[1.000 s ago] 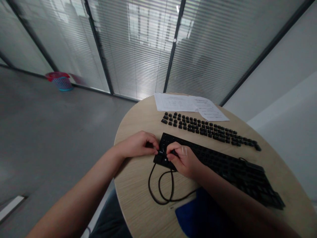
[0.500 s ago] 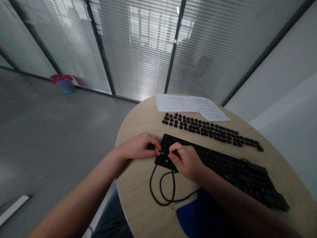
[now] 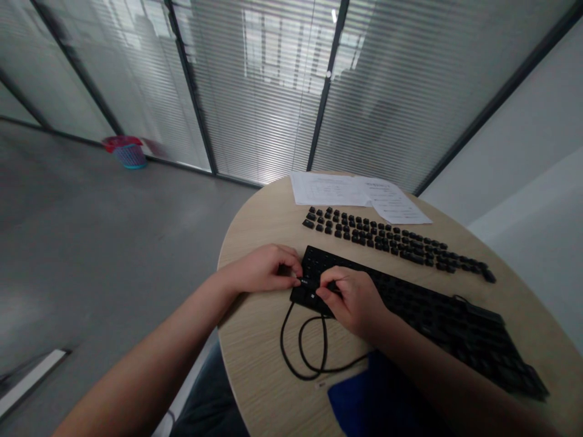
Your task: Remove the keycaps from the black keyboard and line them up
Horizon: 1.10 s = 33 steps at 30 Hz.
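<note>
My left hand [image 3: 264, 270] pinches the flat black plastic keyboard [image 3: 423, 309] at its left corner, steadying it on the round pale wooden table [image 3: 255, 358]. My right hand [image 3: 357, 300] presses curled fingertips there; whether its grip encloses anything, I cannot tell.

The one head-worn camera is looking forward and down from above the near edge of the round table [image 3: 255, 340]; it is sitting close over the left hand [image 3: 264, 270] and right hand [image 3: 357, 300], which are filling the lower middle; it is facing the far glass wall [image 3: 255, 91], with the keyboard [image 3: 432, 315] running off right and the floor [image 3: 91, 243] spreading left.
</note>
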Available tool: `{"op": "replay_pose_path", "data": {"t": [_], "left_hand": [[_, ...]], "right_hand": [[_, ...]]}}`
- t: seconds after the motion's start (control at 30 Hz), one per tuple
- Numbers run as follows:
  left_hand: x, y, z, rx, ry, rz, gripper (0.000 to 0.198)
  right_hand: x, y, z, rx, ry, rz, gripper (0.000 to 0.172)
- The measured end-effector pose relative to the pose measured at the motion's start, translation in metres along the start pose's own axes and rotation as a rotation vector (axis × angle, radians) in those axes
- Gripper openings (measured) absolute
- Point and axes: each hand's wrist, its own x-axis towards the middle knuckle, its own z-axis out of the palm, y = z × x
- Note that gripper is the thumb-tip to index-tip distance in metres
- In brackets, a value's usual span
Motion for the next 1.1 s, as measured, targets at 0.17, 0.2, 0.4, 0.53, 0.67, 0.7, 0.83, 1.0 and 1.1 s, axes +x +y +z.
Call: {"op": "replay_pose_path", "data": {"t": [0.17, 0.2, 0.4, 0.53, 0.67, 0.7, 0.83, 1.0, 1.1], "left_hand": [[0.0, 0.0, 0.0, 0.01, -0.006, -0.005, 0.008], [0.0, -0.001, 0.0, 0.014, -0.005, -0.005, 0.008], [0.001, 0.0, 0.0, 0.019, -0.008, -0.002, 0.009], [0.001, 0.001, 0.0, 0.021, -0.011, 0.002, 0.009], [0.001, 0.001, 0.0, 0.011, -0.013, 0.0, 0.011], [0.001, 0.001, 0.0, 0.012, -0.012, 0.0, 0.011], [0.001, 0.0, 0.0, 0.018, -0.013, -0.001, 0.01], [0.001, 0.0, 0.0, 0.025, -0.015, -0.005, 0.011], [0.001, 0.0, -0.001, 0.016, -0.023, -0.005, 0.011]], "right_hand": [[0.0, 0.001, 0.0, -0.003, 0.031, -0.01, 0.025], [0.001, 0.001, 0.0, -0.007, 0.034, 0.005, 0.024], [0.003, 0.003, -0.012, 0.024, -0.087, 0.062, 0.02], [-0.001, 0.007, -0.012, 0.06, -0.053, 0.028, 0.021], [-0.004, 0.009, -0.008, 0.119, 0.023, -0.012, 0.023], [-0.004, 0.009, -0.008, 0.126, 0.029, -0.014, 0.024], [-0.004, 0.009, -0.011, 0.132, 0.037, 0.049, 0.024], [-0.004, 0.009, -0.012, 0.132, 0.046, 0.085, 0.024], [-0.006, 0.008, -0.01, 0.116, 0.052, 0.014, 0.023]]}}
